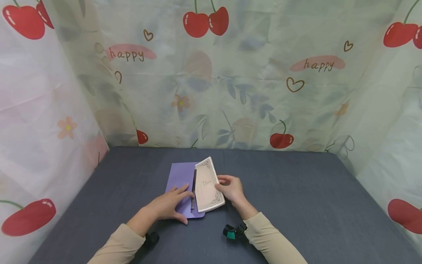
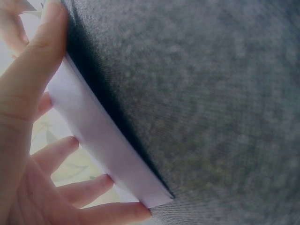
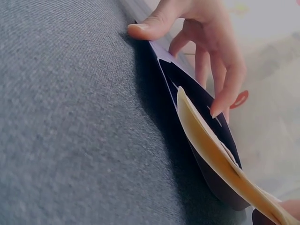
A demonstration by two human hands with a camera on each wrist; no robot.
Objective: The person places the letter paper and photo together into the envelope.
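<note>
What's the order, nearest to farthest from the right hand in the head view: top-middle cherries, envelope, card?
1. Card: in the right hand, on its left.
2. Envelope: on the table, left of the card and partly covered by it in this view.
3. Cherries: printed on the curtain, beyond the table's far edge.

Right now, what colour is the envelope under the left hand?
The envelope is purple outside; the head view shows it best.
</note>
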